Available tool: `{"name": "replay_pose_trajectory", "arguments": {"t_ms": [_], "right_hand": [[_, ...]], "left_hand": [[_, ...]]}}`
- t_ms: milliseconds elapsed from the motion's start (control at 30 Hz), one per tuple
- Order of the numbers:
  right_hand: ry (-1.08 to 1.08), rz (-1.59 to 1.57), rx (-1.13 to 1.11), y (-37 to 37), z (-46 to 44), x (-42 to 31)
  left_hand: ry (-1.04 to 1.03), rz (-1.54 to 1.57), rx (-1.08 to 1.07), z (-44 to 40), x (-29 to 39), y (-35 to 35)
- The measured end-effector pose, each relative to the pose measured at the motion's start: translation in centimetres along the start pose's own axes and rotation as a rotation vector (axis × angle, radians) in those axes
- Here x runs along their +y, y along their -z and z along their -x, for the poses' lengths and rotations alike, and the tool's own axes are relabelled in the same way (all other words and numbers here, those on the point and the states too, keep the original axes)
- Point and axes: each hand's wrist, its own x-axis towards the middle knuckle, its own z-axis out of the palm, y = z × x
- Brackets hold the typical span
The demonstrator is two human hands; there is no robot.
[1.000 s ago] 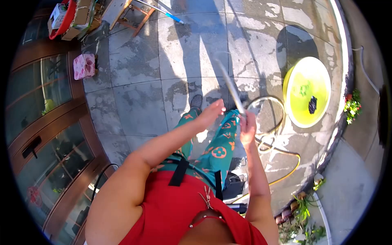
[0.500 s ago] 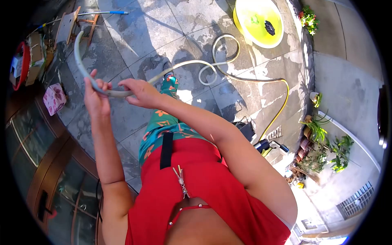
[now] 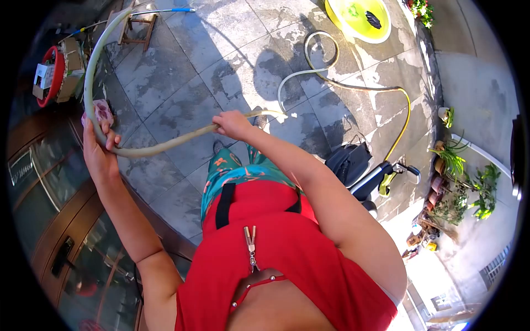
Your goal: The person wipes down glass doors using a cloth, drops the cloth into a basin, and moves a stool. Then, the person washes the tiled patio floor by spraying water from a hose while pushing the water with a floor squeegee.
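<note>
A pale hose [image 3: 171,144] runs through both of my hands. At the left, my left hand [image 3: 100,157] is wrapped round it, and its free end arcs up toward the top of the view. My right hand [image 3: 233,124] is closed on the same hose farther along, with a sagging length between the two hands. Beyond my right hand the hose drops to the tiled floor [image 3: 182,105], loops there and continues as a yellowish stretch [image 3: 409,110] to the right.
A yellow basin [image 3: 359,28] holding a dark item stands at the top. At upper left are a wooden stool [image 3: 144,34], a red tub [image 3: 56,83] and a cardboard box [image 3: 73,58]. A glass-paned door [image 3: 83,193] borders the left; a black bag [image 3: 348,164] and potted plants [image 3: 452,157] are right.
My hands have moved apart, the left one leftward and lower, the right one rightward. A longer stretch of hose now spans between them. The whole view has shifted slightly.
</note>
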Motion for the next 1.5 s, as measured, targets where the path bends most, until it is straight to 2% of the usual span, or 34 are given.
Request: {"name": "replay_pose_trajectory", "arguments": {"t_ms": [33,167,433,667,867,933,1000,1100,1167,1233,1367,1500], "right_hand": [[0.001,0.021,-0.039,-0.4,0.2,-1.3],[0.032,0.015,0.037,-4.8,1.0,-6.3],[0.053,0.110,0.101,-16.4,-0.1,-19.3],[0.182,0.096,-0.112,-24.0,-0.6,-31.4],[0.318,0.025,-0.264,-25.6,1.5,-37.0],[0.354,0.052,-0.281,-27.3,3.3,-37.2],[0.330,0.041,-0.365,-28.1,5.0,-37.3],[0.329,-0.067,-0.324,-30.8,7.8,-34.5],[0.158,-0.008,-0.487,-29.9,9.3,-34.1],[0.125,-0.078,-0.421,-30.8,11.2,-31.4],[-0.115,-0.043,-0.437,-29.1,13.9,-26.6],[-0.278,-0.128,-0.306,-26.9,15.5,-21.0]], "left_hand": [[-0.038,-0.016,0.012,-0.6,0.0,2.0],[-0.181,-0.199,0.099,-1.5,-0.5,9.0],[-0.181,-0.202,0.310,-1.2,-1.6,29.7],[-0.263,-0.317,0.539,3.0,0.0,45.2],[-0.261,-0.189,0.649,9.9,-0.8,56.8],[-0.239,-0.135,0.687,12.7,-2.8,60.5],[-0.187,-0.068,0.717,15.9,-4.9,61.4],[-0.105,0.008,0.743,19.8,-8.5,61.2],[-0.065,0.049,0.804,21.4,-10.9,60.9],[-0.087,0.054,0.827,22.2,-14.0,61.7],[-0.050,0.005,0.899,22.6,-19.5,64.9],[-0.034,-0.002,0.959,22.5,-23.6,68.5]]}}
